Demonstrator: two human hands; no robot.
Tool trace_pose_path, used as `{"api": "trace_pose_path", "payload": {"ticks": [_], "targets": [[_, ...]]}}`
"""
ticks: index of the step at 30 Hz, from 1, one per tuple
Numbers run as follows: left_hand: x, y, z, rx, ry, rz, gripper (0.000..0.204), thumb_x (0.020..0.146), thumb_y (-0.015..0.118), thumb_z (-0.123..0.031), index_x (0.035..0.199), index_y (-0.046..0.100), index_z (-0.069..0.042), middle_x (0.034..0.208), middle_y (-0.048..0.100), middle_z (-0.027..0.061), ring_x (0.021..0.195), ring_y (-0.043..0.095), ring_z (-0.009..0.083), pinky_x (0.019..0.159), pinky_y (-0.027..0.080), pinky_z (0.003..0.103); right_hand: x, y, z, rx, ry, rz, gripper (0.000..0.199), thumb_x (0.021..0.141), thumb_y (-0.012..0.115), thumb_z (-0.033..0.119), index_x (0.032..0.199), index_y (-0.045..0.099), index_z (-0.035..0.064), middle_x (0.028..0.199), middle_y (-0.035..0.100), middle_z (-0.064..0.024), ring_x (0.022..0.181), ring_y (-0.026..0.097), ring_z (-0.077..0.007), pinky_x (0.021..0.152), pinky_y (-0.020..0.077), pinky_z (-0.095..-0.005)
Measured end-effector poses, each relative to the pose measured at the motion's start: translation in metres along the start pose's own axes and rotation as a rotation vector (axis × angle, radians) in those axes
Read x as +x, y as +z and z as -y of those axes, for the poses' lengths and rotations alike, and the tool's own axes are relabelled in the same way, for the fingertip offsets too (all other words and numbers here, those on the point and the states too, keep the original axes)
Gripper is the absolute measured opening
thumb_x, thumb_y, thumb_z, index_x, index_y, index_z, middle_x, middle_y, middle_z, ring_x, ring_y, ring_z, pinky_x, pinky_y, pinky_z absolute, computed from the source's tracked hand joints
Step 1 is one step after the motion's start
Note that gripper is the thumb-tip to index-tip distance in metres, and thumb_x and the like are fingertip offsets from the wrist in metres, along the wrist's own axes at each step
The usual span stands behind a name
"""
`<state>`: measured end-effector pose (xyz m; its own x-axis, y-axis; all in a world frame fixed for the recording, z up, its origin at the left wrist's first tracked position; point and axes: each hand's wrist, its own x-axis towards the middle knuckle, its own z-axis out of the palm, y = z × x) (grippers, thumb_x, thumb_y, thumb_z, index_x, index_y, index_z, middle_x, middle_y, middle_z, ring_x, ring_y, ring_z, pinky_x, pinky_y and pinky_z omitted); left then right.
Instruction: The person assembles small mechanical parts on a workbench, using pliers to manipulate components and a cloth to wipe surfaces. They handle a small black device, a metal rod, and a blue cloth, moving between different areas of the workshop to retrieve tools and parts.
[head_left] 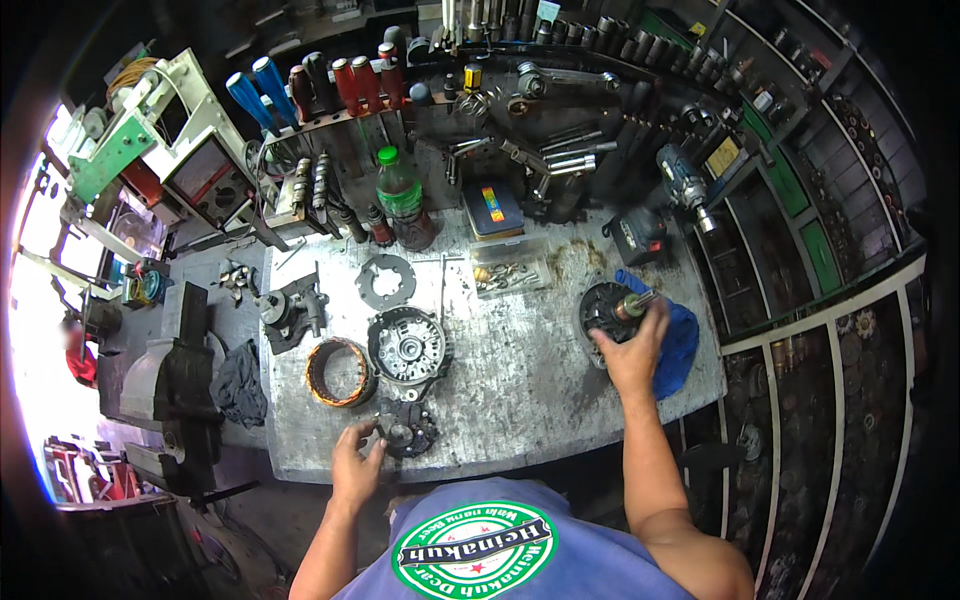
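Grey metal table [520,390]: near its front edge the left hand [355,462] pinches a small dark round part [408,430]. Farther right, the right hand [634,350] grips a rotor [612,310] by a blue rag [680,340]. Tools [330,85] line the wall.

Workbench [520,390]: grey, scuffed metal top. On it:
- copper-wound stator ring [338,371], left of centre
- round housing [407,347], just beside the ring
- dark plate part [405,430], near the front edge
- flat ring gasket [386,281]
- clear tray of small parts [510,270]
- green-capped bottle [403,198], at the back
- flat box [493,209], beside the bottle
- rotor [612,311] on blue cloth [682,340], right end
- small casting [292,312], left edge
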<state>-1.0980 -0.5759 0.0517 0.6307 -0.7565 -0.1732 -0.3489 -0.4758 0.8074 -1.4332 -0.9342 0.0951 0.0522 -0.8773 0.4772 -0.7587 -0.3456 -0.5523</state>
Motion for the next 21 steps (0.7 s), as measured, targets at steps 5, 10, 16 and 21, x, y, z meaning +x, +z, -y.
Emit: {"api": "trace_pose_path", "payload": {"ticks": [5, 10, 16, 21], "targets": [[0.021, -0.019, 0.015, -0.003, 0.012, 0.081, 0.038, 0.096, 0.08, -0.009, 0.132, 0.072, 0.001, 0.125, 0.076, 0.0191, 0.117, 0.075, 0.0331, 0.102, 0.06, 0.043, -0.035, 0.01, 0.072, 0.251, -0.32, 0.037, 0.02, 0.092, 0.079, 0.001, 0.112, 0.075, -0.004, 0.114, 0.074, -0.0196, 0.11, 0.07, -0.0416, 0.1, 0.0566, -0.0469], [0.031, -0.021, 0.029, 0.007, 0.08, 0.159, 0.047, 0.095, 0.083, -0.009, 0.138, 0.068, 0.0, 0.128, 0.075, 0.019, 0.117, 0.075, 0.0313, 0.103, 0.059, 0.042, -0.006, 0.142, 0.101, 0.124, -0.247, 0.476, 0.017, 0.1, 0.074, 0.012, 0.114, 0.08, 0.0049, 0.115, 0.072, -0.0173, 0.102, 0.072, -0.0423, 0.09, 0.0588, -0.0498], [0.036, 0.005, 0.035, -0.109, -0.143, 0.197, 0.064, 0.097, 0.082, -0.009, 0.154, 0.056, 0.002, 0.132, 0.073, 0.0156, 0.114, 0.073, 0.0217, 0.102, 0.059, 0.039, 0.029, 0.228, 0.085, -0.304, -0.607, 0.576, 0.02, 0.091, 0.064, 0.011, 0.089, 0.081, 0.0017, 0.107, 0.077, -0.0209, 0.091, 0.078, -0.0433, 0.082, 0.0642, -0.0537], [0.037, 0.014, 0.032, -0.07, -0.072, 0.06, 0.062, 0.096, 0.084, -0.016, 0.15, 0.061, 0.002, 0.136, 0.071, 0.019, 0.114, 0.073, 0.026, 0.101, 0.058, 0.04, 0.039, 0.23, 0.082, -0.315, -0.745, 0.604, 0.017, 0.088, 0.065, 0.008, 0.084, 0.079, 0.0001, 0.106, 0.078, -0.0211, 0.091, 0.079, -0.0419, 0.08, 0.064, -0.0539]]}}
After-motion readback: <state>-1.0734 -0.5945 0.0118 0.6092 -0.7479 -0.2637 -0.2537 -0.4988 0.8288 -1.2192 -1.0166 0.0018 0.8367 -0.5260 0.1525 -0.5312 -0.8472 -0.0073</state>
